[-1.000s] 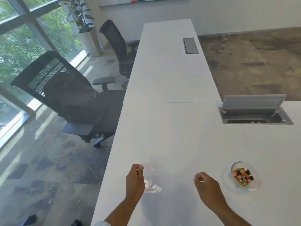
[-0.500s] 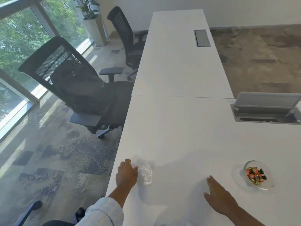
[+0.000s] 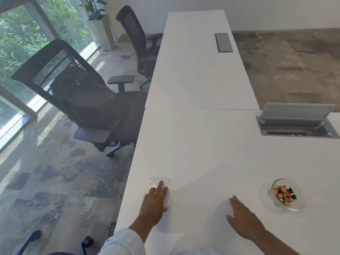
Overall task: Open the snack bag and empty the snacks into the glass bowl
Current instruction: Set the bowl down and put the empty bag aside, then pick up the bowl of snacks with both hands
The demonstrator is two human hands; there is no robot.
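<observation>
I judged the emptying step to be finished, with only tidying left: the snacks (image 3: 284, 195) lay in the glass bowl (image 3: 294, 205) and the snack bag (image 3: 156, 182) looked flat and empty. Any next move, as I read it, called for nothing more than lifting both hands clear without dragging the thin film off the near edge of the table (image 3: 202, 144), which lay close by.

Furthest left on the white top, the clear bag rested just inside that edge. My left hand (image 3: 153, 205) lay on it, palm down, fingers (image 3: 159, 187) stretched out and close together, their tips pressing the nearer half of the plastic flat; it pinched nothing. Whether the bag's mouth was torn open, I could not tell through the glare.

Further right, well apart from the bag, my right hand (image 3: 242, 220) rested flat on bare tabletop, fingers spread loosely, holding nothing.

Right again, apart from that hand, stood the bowl, upright, with wrapped sweets in red, gold and green heaped inside.
</observation>
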